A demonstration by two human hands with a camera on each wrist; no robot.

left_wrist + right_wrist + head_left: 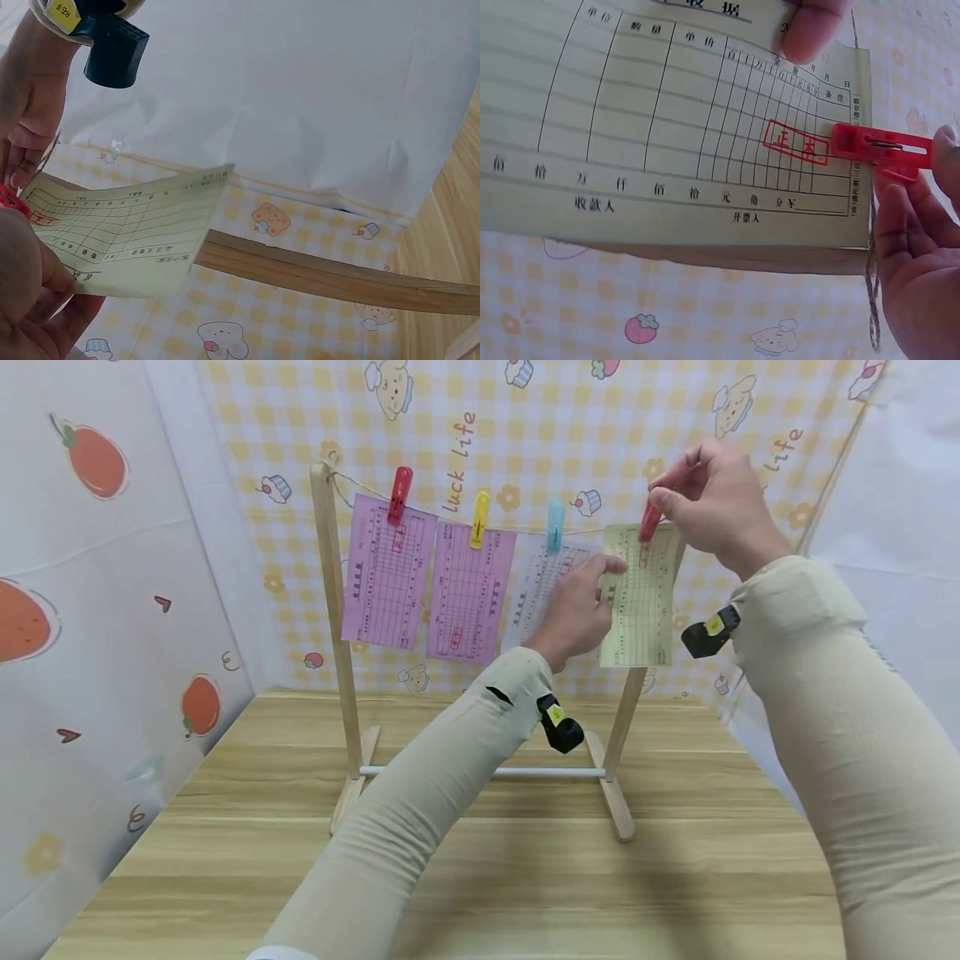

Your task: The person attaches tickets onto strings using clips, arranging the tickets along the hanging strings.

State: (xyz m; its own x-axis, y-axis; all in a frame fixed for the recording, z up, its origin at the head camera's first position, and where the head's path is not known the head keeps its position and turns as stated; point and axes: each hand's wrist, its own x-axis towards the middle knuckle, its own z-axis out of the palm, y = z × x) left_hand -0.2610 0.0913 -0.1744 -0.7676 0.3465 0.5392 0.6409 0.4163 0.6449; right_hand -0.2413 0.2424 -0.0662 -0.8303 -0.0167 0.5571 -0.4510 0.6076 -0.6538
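Observation:
A pale yellow receipt [636, 618] hangs at the right end of the string on a wooden rack. My right hand [720, 510] pinches the tail of a red clothespin [649, 522], whose jaws sit over the receipt's top edge, beside a red stamp seen in the right wrist view. With its thumb on the front and fingers behind, my left hand [37, 300] pinches the receipt's left edge. Further left on the string, a light blue clothespin [555, 527] holds a white receipt [528, 577], partly hidden by my left hand.
Two pink receipts hang on the left, one under another red clothespin [401, 495], one under a yellow clothespin [480, 518]. The rack's left post [335, 610] and white crossbar [551, 772] stand on a wood-grain table [487, 877]. A patterned cloth [480, 402] hangs behind.

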